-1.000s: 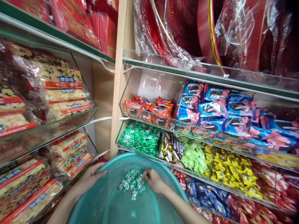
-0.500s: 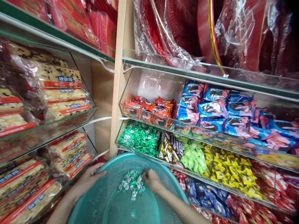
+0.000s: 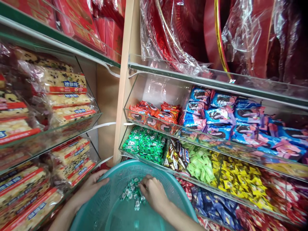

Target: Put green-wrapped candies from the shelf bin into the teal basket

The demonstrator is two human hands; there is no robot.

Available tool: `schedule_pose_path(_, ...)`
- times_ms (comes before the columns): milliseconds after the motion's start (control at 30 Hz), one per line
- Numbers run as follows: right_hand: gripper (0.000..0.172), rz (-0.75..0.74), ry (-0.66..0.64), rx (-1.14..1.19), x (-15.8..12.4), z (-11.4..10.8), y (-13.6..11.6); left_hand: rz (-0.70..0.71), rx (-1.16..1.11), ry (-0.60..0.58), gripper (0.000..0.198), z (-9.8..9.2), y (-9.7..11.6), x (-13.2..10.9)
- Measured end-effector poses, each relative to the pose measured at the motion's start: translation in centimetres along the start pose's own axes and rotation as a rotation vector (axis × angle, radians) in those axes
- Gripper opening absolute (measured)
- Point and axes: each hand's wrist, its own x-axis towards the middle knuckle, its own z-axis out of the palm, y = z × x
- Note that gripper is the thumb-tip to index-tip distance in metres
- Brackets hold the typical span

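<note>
Curling over the candies point(image 3: 130, 190) at lower centre, my right hand point(image 3: 154, 195) hides whether it pinches any; they look light, slick, best taken by wrapper ends. My left hand point(image 3: 90, 186) clasps the basin point(image 3: 95, 215).

The right hand point(image 3: 154, 192) covers some green sweets point(image 3: 130, 190), the basket point(image 3: 178, 189) cut off below

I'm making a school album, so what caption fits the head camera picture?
Left hand holds the basket, right hand is at the green candies inside, shelved sweets behind.
</note>
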Motion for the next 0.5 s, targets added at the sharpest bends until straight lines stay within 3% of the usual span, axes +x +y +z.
schedule_pose_path(133, 0.022, -0.166, 0.163, -0.058, 0.8, -4.2, -1.7, -0.023, -0.013, -0.002, 0.049, 0.1, 0.2, -0.1)
schedule_pose_path(267, 0.021, -0.182, 0.358, -0.277, 3.3, -7.3, -1.2, -0.017, -0.017, -0.002, 0.05, 0.1, 0.1, -0.2)
schedule_pose_path(500, 0.018, -0.148, 0.394, -0.446, 5.6, -8.0, 0.3, -0.046, 0.015, 0.037, 0.062, 0.1, 0.2, -0.1)
